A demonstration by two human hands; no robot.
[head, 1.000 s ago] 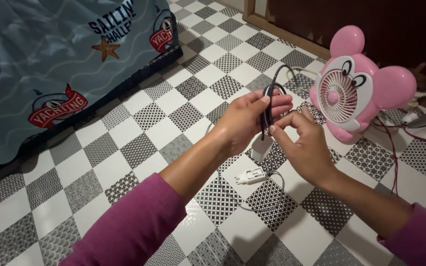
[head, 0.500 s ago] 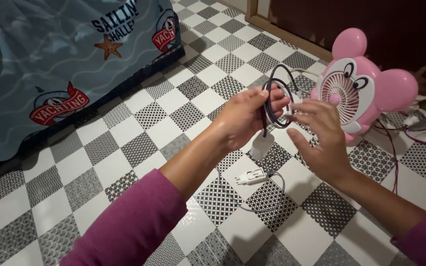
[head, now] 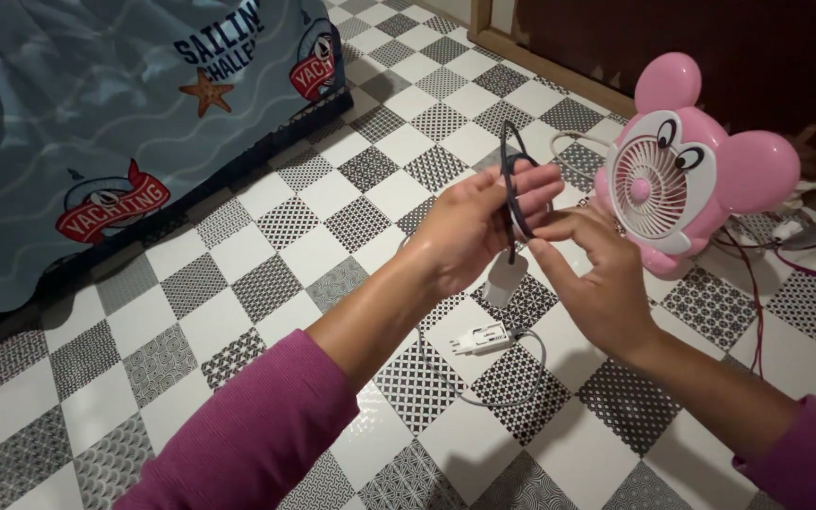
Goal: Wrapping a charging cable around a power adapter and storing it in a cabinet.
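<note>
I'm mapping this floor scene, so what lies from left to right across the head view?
Blue patterned bedspread → left hand → coiled dark cable → right hand → pink mouse-shaped fan → red wires at the right edge.

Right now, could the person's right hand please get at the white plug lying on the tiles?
Probably yes: the white plug lies uncovered just below the right hand, though that hand pinches the dark cable.

Warm indoor light falls from above me and glares off the glossy checkered floor [head: 238, 283] near my forearms. My hands cast soft shadows onto the tiles below. The far right corner sinks into darkness. My hands and the floor look sharp; the blue cloth [head: 77, 123] looks softer.
</note>
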